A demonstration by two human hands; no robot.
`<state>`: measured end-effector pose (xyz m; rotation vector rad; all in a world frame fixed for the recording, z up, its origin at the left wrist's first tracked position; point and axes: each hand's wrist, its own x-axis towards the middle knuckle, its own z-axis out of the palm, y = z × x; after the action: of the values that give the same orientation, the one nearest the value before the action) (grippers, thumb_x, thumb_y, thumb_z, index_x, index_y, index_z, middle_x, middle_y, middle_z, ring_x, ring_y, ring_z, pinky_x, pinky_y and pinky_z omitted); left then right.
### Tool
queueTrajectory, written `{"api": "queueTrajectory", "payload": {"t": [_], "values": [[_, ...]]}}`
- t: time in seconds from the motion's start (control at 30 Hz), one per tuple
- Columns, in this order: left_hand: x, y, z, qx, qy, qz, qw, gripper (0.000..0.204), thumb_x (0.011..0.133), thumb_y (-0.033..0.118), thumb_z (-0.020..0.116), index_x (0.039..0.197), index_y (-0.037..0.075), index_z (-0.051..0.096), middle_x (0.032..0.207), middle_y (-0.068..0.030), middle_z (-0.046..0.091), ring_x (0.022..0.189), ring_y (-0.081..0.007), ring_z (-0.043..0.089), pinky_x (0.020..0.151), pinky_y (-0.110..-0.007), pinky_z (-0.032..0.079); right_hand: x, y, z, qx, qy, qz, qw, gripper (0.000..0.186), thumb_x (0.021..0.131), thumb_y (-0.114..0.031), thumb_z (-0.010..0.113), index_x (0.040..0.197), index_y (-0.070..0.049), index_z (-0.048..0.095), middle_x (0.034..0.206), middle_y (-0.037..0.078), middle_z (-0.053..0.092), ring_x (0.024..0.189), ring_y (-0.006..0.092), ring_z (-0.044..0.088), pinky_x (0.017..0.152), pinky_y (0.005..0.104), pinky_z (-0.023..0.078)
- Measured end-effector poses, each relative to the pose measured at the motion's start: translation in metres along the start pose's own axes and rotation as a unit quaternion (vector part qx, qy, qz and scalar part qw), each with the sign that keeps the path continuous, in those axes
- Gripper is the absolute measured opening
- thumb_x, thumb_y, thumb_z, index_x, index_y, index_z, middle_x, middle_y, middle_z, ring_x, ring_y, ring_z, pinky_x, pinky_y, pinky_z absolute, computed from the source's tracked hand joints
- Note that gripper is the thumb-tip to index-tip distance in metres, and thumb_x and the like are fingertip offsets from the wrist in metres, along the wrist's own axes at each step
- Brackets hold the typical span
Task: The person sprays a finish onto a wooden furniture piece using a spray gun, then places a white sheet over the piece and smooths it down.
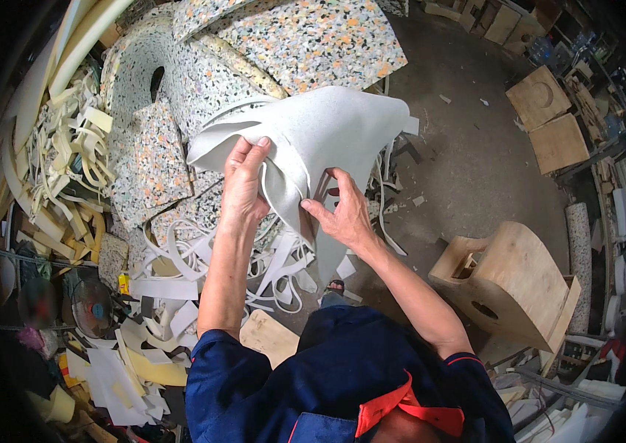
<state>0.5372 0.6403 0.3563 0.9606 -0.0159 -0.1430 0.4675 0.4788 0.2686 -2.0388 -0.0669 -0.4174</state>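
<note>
Seen from the head camera looking down, a person in a dark blue top with red trim held up a large, floppy white foam sheet [327, 133] in front of the chest. The left hand [245, 184] was closed on the sheet's folded left edge, thumb on top and fingers curled behind it. The right hand [342, 210] pinched a lower fold of the same sheet between thumb and fingers, just beside the left hand. The sheet billowed upward and to the right, its layers curling over each other, well above the floor. Below the hands lay a tangle of white foam strips [268, 266] on the grey concrete floor [475, 162]. Behind the sheet were stacked slabs of speckled foam [305, 37], one with a round hole cut through it. To the left sat a heap of cream offcuts [69, 162], with a small fan [91, 306] lower down. To the right stood a curved wooden frame [512, 284], with flat wooden boards [549, 118] farther back.
</note>
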Motion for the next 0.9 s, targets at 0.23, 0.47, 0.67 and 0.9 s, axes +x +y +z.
{"api": "queueTrajectory", "payload": {"t": [0.23,0.47,0.67,0.9], "values": [[0.016,-0.012,-0.020,-0.008,-0.033,0.013,0.999,0.025,0.096,0.009,0.060,0.119,0.001,0.059,0.109,-0.0102,0.068,0.094,-0.0169,0.068,0.081,-0.034,0.059,0.028,-0.028,0.000,0.006,0.069,-0.097,0.993,0.048,0.080,-0.020,0.080,0.116,0.000,0.055,0.110,0.019,0.060,0.097,0.0322,0.062,0.083,0.0397,0.052],[0.016,-0.014,-0.031,0.002,-0.023,-0.009,1.000,0.017,0.095,0.010,0.063,0.109,0.002,0.061,0.099,-0.0070,0.069,0.085,-0.0135,0.067,0.076,-0.031,0.057,0.054,-0.031,-0.002,-0.002,0.084,-0.115,0.990,0.013,0.089,-0.005,0.066,0.100,0.002,0.063,0.087,0.015,0.067,0.072,0.0212,0.067,0.064,0.0315,0.053],[0.019,-0.014,-0.040,0.020,0.009,0.001,1.000,0.007,0.093,0.010,0.067,0.090,0.006,0.062,0.084,-0.0022,0.066,0.070,-0.0084,0.060,0.063,-0.025,0.051,0.060,-0.027,-0.004,0.005,0.085,-0.048,0.995,0.009,0.093,-0.006,0.057,0.097,0.002,0.059,0.078,0.020,0.067,0.070,0.0341,0.069,0.062,0.0390,0.052],[0.025,0.006,-0.080,0.239,-0.021,0.031,0.970,0.015,0.094,0.013,0.066,0.082,0.007,0.060,0.071,0.0038,0.057,0.063,-0.0042,0.045,0.058,-0.023,0.039,0.069,-0.020,-0.015,-0.038,0.097,-0.029,0.994,0.011,0.093,-0.009,0.056,0.097,0.001,0.059,0.076,0.020,0.066,0.069,0.0360,0.067,0.064,0.0429,0.051]]}}
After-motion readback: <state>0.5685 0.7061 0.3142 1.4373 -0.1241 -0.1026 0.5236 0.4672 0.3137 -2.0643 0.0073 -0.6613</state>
